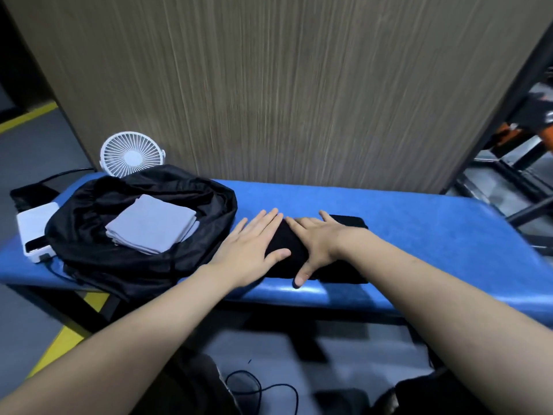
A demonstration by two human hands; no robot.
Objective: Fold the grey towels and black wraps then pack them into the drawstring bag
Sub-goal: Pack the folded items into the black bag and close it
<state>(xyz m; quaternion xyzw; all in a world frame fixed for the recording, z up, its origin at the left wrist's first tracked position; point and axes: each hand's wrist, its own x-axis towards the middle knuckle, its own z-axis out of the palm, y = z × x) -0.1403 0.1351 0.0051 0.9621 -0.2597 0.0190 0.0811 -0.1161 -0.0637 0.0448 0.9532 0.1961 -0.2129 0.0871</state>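
A folded black wrap [347,250] lies flat in the middle of the blue bench [434,235]. My left hand [251,247] presses on its left end with straight fingers. My right hand [317,241] lies flat on the wrap beside it, thumb spread toward the front edge. To the left, the black drawstring bag [98,244] lies slumped on the bench. A stack of folded grey towels [152,224] rests on top of the bag.
A white desk fan [131,154] stands behind the bag against a wood-grain panel [284,85]. A white box-shaped device [33,229] with cables sits at the bench's left end. Dark cables lie on the floor below. A metal frame stands at the right.
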